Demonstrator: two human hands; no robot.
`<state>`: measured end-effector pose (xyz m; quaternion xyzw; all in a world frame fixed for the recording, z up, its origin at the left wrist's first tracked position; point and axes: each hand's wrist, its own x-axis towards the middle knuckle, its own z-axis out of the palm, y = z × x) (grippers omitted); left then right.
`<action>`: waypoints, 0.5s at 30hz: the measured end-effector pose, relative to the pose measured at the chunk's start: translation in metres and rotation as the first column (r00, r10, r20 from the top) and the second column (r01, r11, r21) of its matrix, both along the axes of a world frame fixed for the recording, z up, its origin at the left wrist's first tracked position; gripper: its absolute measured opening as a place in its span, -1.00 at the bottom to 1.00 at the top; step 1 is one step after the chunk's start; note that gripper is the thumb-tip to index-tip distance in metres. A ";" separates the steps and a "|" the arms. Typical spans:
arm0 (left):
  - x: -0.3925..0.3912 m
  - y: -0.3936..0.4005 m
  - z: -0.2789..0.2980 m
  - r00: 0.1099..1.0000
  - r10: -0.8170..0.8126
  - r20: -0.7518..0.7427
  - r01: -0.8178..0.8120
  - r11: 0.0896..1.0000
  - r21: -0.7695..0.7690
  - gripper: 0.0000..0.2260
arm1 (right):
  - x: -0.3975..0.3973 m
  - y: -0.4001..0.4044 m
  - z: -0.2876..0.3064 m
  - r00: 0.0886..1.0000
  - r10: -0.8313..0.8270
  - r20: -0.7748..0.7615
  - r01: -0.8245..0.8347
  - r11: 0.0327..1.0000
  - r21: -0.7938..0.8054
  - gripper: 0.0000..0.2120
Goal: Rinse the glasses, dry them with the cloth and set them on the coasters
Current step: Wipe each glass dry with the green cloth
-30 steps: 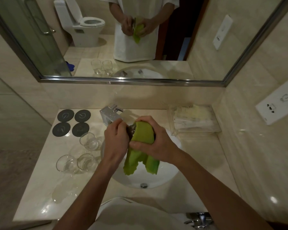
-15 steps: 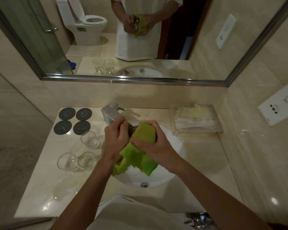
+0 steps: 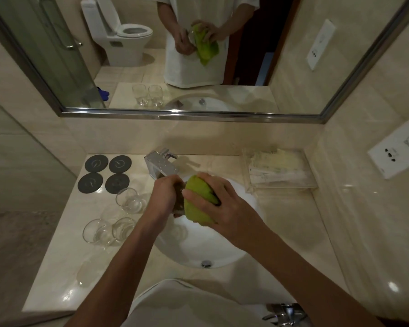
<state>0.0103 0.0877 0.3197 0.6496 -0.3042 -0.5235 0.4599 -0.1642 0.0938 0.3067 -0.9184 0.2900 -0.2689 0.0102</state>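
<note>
No words or numbers can be read here. The four dark round coasters (image 3: 103,173) each have a pale mark on top, a ring with a short line in it, a bit like a power sign, but it is too faint to be sure. The white wall socket plate (image 3: 397,151) on the right has a small grey drawing near its top, too small to make out. The packets in the clear tray (image 3: 278,170) have some print on them, but it is blurred and cannot be read
</note>
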 end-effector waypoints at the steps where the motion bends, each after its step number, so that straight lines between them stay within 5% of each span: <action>1: 0.000 0.001 -0.003 0.999 0.007 -0.046 -0.005 0.999 0.036 -0.79 | -0.002 0.000 0.000 1.000 0.004 0.020 -0.005 0.999 0.054 -0.27; 5: 0.000 0.004 -0.010 0.981 0.081 -0.178 -0.062 0.992 0.106 -0.71 | -0.013 -0.001 0.003 0.994 -0.018 0.109 -0.018 0.947 0.322 -0.28; 8: 0.010 0.004 -0.018 0.962 0.158 -0.222 -0.127 0.981 0.147 -0.70 | -0.022 -0.004 0.007 0.952 -0.229 0.203 0.101 0.861 0.498 -0.33; 12: 0.022 0.004 -0.023 0.964 0.158 -0.215 -0.132 0.983 0.130 -0.70 | -0.029 -0.015 0.022 0.835 -0.516 0.192 0.162 0.564 0.810 -0.67; 15: 0.018 0.006 -0.023 0.961 0.111 -0.253 -0.091 0.992 0.088 -0.70 | -0.032 -0.026 0.036 0.849 -0.508 0.145 0.125 0.460 0.879 -0.75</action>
